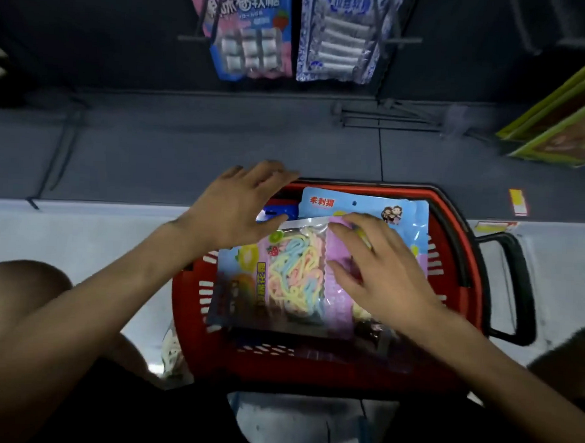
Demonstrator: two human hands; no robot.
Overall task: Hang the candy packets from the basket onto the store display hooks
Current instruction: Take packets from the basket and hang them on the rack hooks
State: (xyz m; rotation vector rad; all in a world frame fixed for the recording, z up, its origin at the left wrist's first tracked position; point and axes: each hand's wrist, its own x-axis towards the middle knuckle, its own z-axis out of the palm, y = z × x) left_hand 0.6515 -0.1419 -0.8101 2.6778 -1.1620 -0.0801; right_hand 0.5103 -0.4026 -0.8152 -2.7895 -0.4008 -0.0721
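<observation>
A red shopping basket (457, 223) sits on the floor below me, filled with candy packets. On top lies a clear-fronted packet of pastel candy strings (289, 271). Behind it is a light blue packet (354, 203) with red lettering and a hang hole. My right hand (379, 267) rests flat on the right part of the top packet, fingers spread. My left hand (242, 206) hovers over the basket's far left corner, fingers apart, holding nothing. Two packets hang on the display above: a blue-pink packet (254, 31) and a blue-white patterned packet (340, 37).
Bare metal display hooks (387, 117) stick out of the dark panel right of centre. The basket's black handle (517, 289) lies folded to the right. Yellow-green boxes (566, 121) sit at the far right. My knees are at the lower left and lower right.
</observation>
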